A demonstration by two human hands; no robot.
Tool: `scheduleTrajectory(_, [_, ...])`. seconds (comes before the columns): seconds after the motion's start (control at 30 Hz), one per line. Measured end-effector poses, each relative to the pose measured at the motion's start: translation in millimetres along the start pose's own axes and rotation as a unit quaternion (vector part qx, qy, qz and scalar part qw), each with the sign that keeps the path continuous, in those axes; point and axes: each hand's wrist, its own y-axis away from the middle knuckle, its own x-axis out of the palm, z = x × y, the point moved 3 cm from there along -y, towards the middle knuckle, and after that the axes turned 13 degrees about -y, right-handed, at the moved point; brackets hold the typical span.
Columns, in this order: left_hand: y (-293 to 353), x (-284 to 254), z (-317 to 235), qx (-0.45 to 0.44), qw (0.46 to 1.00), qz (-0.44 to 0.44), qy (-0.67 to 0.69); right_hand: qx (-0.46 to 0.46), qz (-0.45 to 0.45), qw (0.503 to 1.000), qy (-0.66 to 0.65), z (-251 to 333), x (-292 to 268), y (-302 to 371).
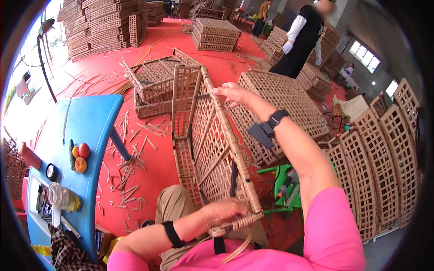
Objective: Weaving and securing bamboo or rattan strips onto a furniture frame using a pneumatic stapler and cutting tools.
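A large basket of woven tan strips (212, 140) is tipped on its side before me, its near end over my lap. My left hand (228, 211) bends round the rim at the near corner, its fingertips partly hidden behind the weave. Just below it, the corner is wrapped with tight turns of strip, and a loose strip (242, 248) dangles over my pink shirt. My right arm reaches out along the basket's upper edge. At the far end, my right hand (231, 94) grips that edge between thumb and fingers. Dark struts cross the inside of the basket.
At left, a blue table (86, 131) bears fruit (81, 158), a jar (63, 197) and a tray of tools. Power tools lie on a green stool (287, 189) at right. More woven panels (280, 108) and stacks surround me. Strip scraps litter the red floor; a person (300, 43) stands beyond.
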Motion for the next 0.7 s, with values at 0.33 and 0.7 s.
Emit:
scheduleTrajectory(0.33, [-31.9,-7.1,28.2,0.064,0.998,0.028,0.001,-0.037,-0.016,0.994,0.099,-15.8,33.9,-128.5])
scheduleTrajectory(0.7, [5.1,3.8,3.9,0.049,0.986,0.097,0.125,0.061,-0.14,0.987,0.051,-77.2,37.9,-190.2])
